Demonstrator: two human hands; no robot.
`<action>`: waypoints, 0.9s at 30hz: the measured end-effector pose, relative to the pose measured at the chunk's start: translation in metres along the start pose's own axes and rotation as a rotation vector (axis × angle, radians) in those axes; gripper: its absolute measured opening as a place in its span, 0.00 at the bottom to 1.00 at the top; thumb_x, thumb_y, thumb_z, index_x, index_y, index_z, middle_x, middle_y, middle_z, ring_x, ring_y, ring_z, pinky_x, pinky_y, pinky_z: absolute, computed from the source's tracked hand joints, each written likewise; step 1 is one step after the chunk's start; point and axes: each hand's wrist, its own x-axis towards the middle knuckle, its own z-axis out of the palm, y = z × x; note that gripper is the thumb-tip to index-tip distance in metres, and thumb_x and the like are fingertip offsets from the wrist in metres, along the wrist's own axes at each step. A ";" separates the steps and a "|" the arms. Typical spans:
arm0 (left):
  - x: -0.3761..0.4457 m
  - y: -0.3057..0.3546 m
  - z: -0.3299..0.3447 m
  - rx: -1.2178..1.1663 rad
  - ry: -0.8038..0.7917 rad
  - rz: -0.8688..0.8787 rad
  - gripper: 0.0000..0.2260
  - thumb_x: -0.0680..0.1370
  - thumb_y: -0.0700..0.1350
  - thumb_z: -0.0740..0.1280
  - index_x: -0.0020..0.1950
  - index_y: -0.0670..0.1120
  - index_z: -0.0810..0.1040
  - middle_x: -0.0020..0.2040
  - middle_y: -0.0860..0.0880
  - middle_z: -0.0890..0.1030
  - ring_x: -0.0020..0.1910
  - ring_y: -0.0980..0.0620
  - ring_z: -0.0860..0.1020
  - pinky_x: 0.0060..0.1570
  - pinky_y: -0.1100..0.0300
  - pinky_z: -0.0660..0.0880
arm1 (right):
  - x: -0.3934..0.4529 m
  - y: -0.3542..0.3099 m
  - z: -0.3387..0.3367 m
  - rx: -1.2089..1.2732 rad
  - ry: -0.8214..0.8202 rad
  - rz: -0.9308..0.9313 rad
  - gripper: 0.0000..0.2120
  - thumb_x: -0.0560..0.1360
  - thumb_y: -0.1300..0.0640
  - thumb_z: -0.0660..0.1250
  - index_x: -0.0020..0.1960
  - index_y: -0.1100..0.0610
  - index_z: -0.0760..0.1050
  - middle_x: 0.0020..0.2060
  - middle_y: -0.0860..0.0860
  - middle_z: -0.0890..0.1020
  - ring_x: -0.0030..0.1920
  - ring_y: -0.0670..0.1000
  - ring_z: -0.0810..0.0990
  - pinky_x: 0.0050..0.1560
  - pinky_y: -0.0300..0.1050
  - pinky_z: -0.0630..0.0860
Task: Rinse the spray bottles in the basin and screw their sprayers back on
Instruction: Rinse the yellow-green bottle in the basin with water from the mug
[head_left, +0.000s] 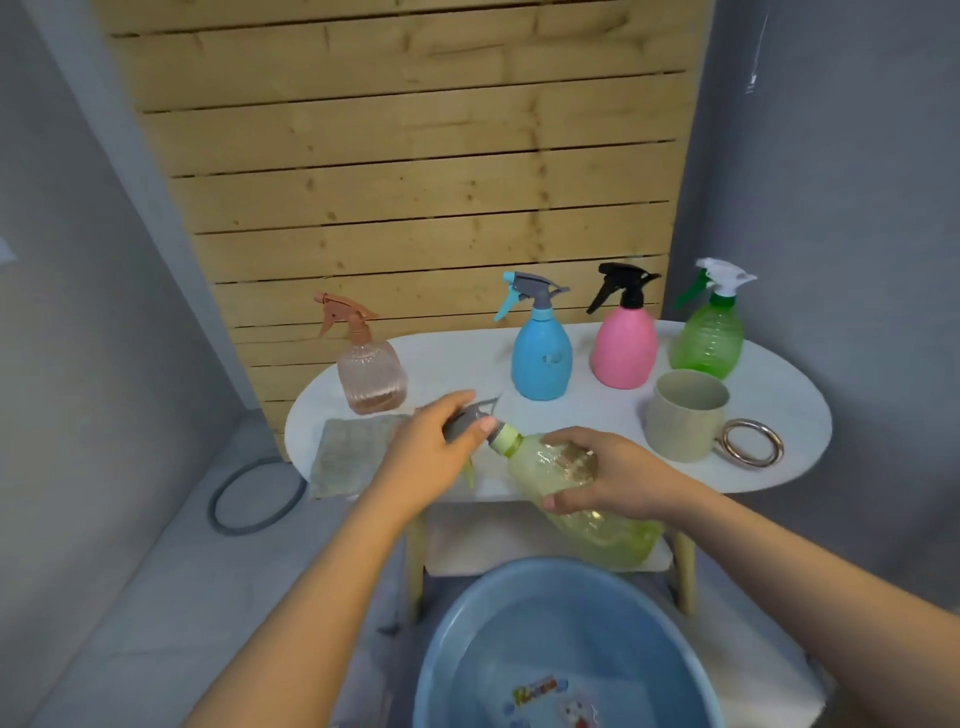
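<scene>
Four spray bottles (542, 358) stand along the bench (779, 410) back; a mug (685, 415) sits before the rightmost; the basin (566, 644) lies below.

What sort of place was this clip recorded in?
Probably a small staged corner of a room: bare grey walls, a wooden slat panel, a low white table and a floor basin.

I count five spray bottles: peach (371, 375), blue (541, 358), pink (624, 347), green (707, 338), yellow (582, 499). One mug (685, 415), one cloth (348, 452), one basin (467, 623), one floor ring (257, 496).
</scene>
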 end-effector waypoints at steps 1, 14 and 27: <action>-0.005 -0.001 0.003 -0.019 -0.072 -0.013 0.17 0.77 0.51 0.67 0.65 0.49 0.74 0.60 0.52 0.77 0.59 0.56 0.74 0.58 0.62 0.69 | -0.006 0.003 0.000 -0.025 -0.008 -0.037 0.33 0.64 0.50 0.77 0.66 0.47 0.69 0.57 0.46 0.76 0.54 0.46 0.75 0.54 0.36 0.70; -0.008 0.010 0.023 -0.090 -0.091 -0.173 0.16 0.79 0.55 0.61 0.41 0.44 0.75 0.32 0.50 0.80 0.34 0.49 0.78 0.42 0.51 0.76 | -0.005 0.015 -0.002 -0.557 0.288 -0.211 0.34 0.65 0.45 0.72 0.68 0.44 0.65 0.57 0.48 0.73 0.58 0.52 0.71 0.57 0.47 0.67; -0.001 0.011 0.002 -0.258 -0.400 -0.093 0.23 0.74 0.35 0.70 0.64 0.53 0.72 0.49 0.45 0.82 0.43 0.56 0.79 0.46 0.67 0.77 | 0.000 0.044 -0.022 -0.170 0.031 0.022 0.37 0.63 0.44 0.76 0.69 0.42 0.66 0.56 0.44 0.75 0.54 0.46 0.74 0.56 0.38 0.71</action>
